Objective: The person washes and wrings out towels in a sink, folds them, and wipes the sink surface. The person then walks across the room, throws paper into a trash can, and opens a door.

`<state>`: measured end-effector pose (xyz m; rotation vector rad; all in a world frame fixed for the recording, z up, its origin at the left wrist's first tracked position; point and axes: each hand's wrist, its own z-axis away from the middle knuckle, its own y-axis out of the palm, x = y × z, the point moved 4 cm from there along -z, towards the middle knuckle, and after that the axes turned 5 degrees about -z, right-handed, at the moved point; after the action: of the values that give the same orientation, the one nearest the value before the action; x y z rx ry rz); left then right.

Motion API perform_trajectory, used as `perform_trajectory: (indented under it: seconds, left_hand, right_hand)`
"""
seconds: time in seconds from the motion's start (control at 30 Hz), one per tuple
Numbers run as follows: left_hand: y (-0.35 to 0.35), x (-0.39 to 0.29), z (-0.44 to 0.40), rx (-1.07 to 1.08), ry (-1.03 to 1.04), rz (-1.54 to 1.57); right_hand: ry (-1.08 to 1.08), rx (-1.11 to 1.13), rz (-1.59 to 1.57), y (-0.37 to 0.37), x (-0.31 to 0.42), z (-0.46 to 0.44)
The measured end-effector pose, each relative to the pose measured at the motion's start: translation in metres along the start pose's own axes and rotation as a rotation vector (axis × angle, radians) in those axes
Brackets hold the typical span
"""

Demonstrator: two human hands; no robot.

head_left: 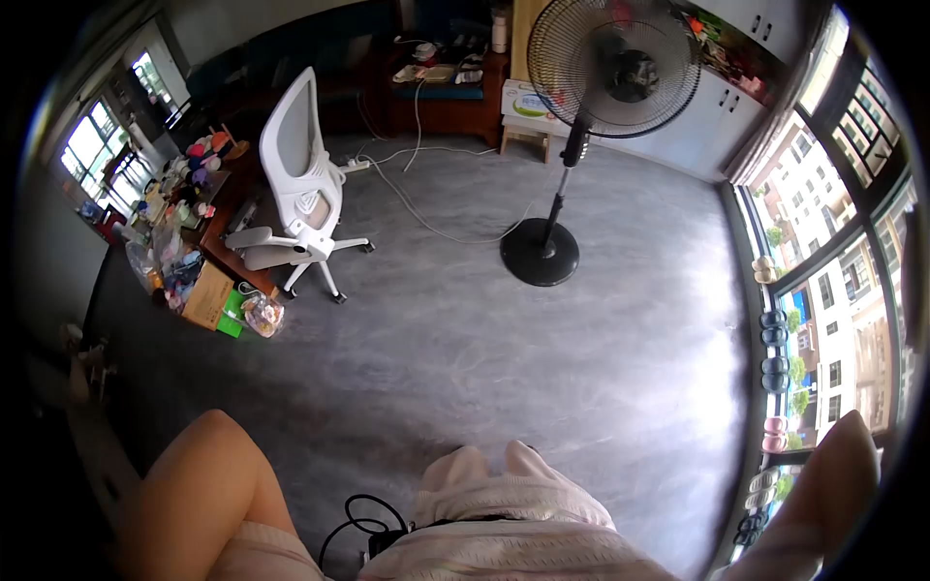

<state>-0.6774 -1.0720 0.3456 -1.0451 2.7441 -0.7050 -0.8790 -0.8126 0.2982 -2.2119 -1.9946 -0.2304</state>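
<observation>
Neither of my hands shows in the head view. My bent left arm [208,474] rises at the lower left, and my bent right arm [838,474] is cut by the lower right edge. Both forearms run out of the picture, so what the hands hold or touch is hidden. Below are my light striped clothes [504,547]. A black cable [363,513] loops beside my waist from a small dark device.
Ahead stands a black pedestal fan [552,252], its cord trailing across the grey floor [465,329]. A white office chair [300,184] is by a cluttered desk [228,208]. An open cardboard box [208,295] sits left; shoes [774,373] line the window side.
</observation>
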Motion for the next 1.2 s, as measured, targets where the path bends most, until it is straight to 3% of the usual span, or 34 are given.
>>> perform_trajectory:
  seconds: [0.13, 0.23, 0.27, 0.33, 0.4, 0.47, 0.5, 0.57, 0.7, 0.77, 0.97, 1.0, 1.13, 1.2]
  left_hand:
    - [-0.017, 0.030, 0.022, -0.350, -0.111, 0.127]
    - [0.027, 0.110, 0.083, -0.499, -0.278, 0.117]
    - [0.058, 0.138, 0.083, -0.363, -0.376, 0.071]
    - [0.113, 0.172, 0.120, -0.303, -0.892, 0.248]
    - [0.163, 0.195, 0.168, -0.194, -1.156, 0.327]
    - [0.206, 0.211, 0.221, -0.062, -1.278, 0.290]
    - [0.222, 0.216, 0.250, 0.077, -1.269, 0.133]
    - [0.249, 0.217, 0.285, 0.241, -1.236, -0.134]
    - [0.297, 0.207, 0.402, 0.543, -1.456, -0.204]
    - [0.314, 0.189, 0.451, 0.639, -1.726, -0.130]
    - [0.320, 0.151, 0.487, 0.869, -1.662, -0.224]
    - [0.316, 0.148, 0.493, 0.905, -1.734, -0.223]
    - [0.297, 0.149, 0.526, 0.920, -1.567, -0.295]
    - [0.292, 0.148, 0.539, 0.896, -1.681, -0.212]
  right_hand:
    - [-0.130, 0.008, 0.058, 0.019, 0.033, -0.024]
    - [-0.152, -0.036, 0.176, 0.018, 0.048, -0.029]
    - [-0.109, -0.116, 0.257, 0.004, 0.054, -0.022]
    - [0.073, -0.363, 0.533, -0.027, 0.043, 0.009]
    - [0.213, -0.555, 0.751, -0.072, 0.026, 0.049]
    - [0.370, -0.591, 0.789, -0.113, 0.021, 0.079]
    - [0.426, -0.475, 0.831, -0.135, 0.025, 0.094]
    - [0.621, -0.641, 0.810, -0.171, 0.039, 0.128]
    - [0.736, -0.864, 0.640, -0.235, 0.064, 0.180]
    - [0.784, -0.909, 0.598, -0.261, 0.073, 0.193]
    - [0.903, -0.911, 0.443, -0.314, 0.050, 0.216]
    - [0.932, -0.912, 0.383, -0.318, 0.038, 0.221]
    - [1.114, -0.863, 0.239, -0.327, -0.024, 0.248]
    - [1.234, -0.849, 0.241, -0.329, -0.053, 0.262]
